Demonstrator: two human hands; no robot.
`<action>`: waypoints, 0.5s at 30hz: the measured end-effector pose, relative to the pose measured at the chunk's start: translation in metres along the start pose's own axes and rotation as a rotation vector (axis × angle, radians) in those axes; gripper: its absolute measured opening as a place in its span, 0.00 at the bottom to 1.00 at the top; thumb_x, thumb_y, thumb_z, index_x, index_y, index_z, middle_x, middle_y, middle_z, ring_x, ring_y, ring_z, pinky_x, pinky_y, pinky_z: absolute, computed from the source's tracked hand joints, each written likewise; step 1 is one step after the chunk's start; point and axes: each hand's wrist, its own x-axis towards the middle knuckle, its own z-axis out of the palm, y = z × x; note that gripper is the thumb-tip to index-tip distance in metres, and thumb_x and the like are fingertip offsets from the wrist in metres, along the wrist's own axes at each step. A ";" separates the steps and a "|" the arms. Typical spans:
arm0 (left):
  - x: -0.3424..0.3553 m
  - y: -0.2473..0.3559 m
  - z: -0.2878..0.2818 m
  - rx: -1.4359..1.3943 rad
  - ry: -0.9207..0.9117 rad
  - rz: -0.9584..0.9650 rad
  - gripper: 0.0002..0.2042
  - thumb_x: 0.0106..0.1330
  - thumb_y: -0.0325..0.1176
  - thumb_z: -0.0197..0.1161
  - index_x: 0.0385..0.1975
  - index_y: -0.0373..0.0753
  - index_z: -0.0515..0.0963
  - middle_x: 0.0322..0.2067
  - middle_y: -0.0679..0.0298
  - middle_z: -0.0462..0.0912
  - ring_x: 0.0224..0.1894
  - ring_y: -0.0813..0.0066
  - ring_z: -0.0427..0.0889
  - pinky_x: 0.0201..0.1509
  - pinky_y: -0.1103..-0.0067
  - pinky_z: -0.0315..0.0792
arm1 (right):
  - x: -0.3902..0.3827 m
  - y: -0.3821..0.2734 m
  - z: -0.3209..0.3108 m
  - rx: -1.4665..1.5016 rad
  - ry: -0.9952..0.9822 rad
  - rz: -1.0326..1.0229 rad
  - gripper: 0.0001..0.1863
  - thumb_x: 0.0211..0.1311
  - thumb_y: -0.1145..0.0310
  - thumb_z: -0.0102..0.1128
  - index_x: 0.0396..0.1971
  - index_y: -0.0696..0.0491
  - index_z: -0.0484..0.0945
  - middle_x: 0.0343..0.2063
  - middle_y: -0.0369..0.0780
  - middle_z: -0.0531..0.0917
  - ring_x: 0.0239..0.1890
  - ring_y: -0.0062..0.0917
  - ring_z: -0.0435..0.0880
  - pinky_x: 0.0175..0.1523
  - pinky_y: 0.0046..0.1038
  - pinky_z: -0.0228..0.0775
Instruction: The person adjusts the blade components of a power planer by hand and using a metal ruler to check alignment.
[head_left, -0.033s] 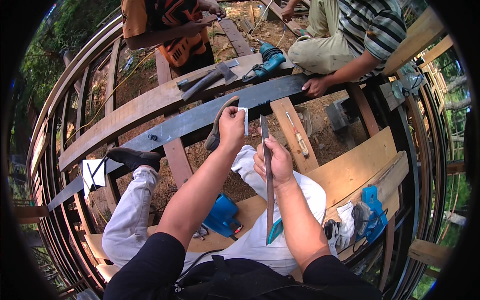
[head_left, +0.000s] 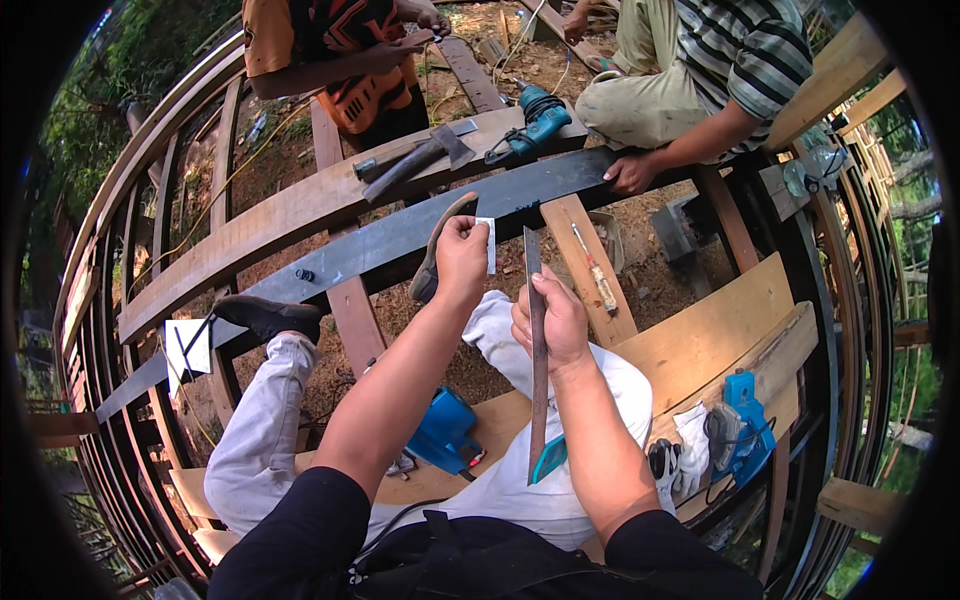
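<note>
My left hand [head_left: 460, 250] is closed on a small white rectangular piece [head_left: 487, 250], pinched upright between finger and thumb. Just right of it, my right hand [head_left: 555, 320] grips the dark steel blade of a square [head_left: 537, 390], held nearly vertical, with its turquoise handle [head_left: 550, 456] at the bottom over my leg. The two held things are apart. A long dark metal strip [head_left: 360, 250] runs behind my hands. My shoes rest near it, one beside a white sheet [head_left: 190, 350] with black pieces on it. A screwdriver [head_left: 598, 270] lies on a plank to the right.
One co-worker [head_left: 330, 50] stands at top left; another [head_left: 700, 80] sits at top right, a hand on the strip. A hammer-like axe [head_left: 450, 145] and corded drill [head_left: 535, 125] lie on a board. Blue tools [head_left: 435, 425], [head_left: 740, 430] and gloves [head_left: 690, 440] lie near me. Joists have open gaps.
The white piece and the square have shifted very slightly in my hands. Otherwise the view is almost the same.
</note>
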 end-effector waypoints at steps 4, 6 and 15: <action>-0.024 0.007 -0.002 -0.003 -0.078 -0.137 0.07 0.67 0.31 0.58 0.37 0.35 0.71 0.28 0.66 0.74 0.23 0.80 0.75 0.21 0.78 0.78 | 0.019 0.004 -0.012 -0.280 0.145 -0.232 0.19 0.70 0.73 0.44 0.60 0.57 0.68 0.29 0.34 0.77 0.26 0.17 0.76 0.31 0.21 0.71; -0.024 -0.001 -0.006 -0.050 -0.116 -0.138 0.05 0.68 0.30 0.57 0.37 0.36 0.70 0.27 0.66 0.75 0.22 0.80 0.75 0.20 0.80 0.77 | 0.023 0.010 -0.014 -0.418 0.170 -0.282 0.22 0.69 0.78 0.45 0.62 0.58 0.66 0.49 0.39 0.78 0.48 0.18 0.77 0.54 0.22 0.69; -0.019 -0.018 -0.003 -0.006 -0.124 -0.104 0.05 0.67 0.29 0.58 0.38 0.36 0.71 0.28 0.67 0.75 0.26 0.82 0.74 0.28 0.82 0.71 | 0.027 0.017 -0.012 -0.486 0.173 -0.321 0.27 0.69 0.80 0.44 0.68 0.58 0.60 0.52 0.40 0.78 0.50 0.19 0.78 0.55 0.22 0.69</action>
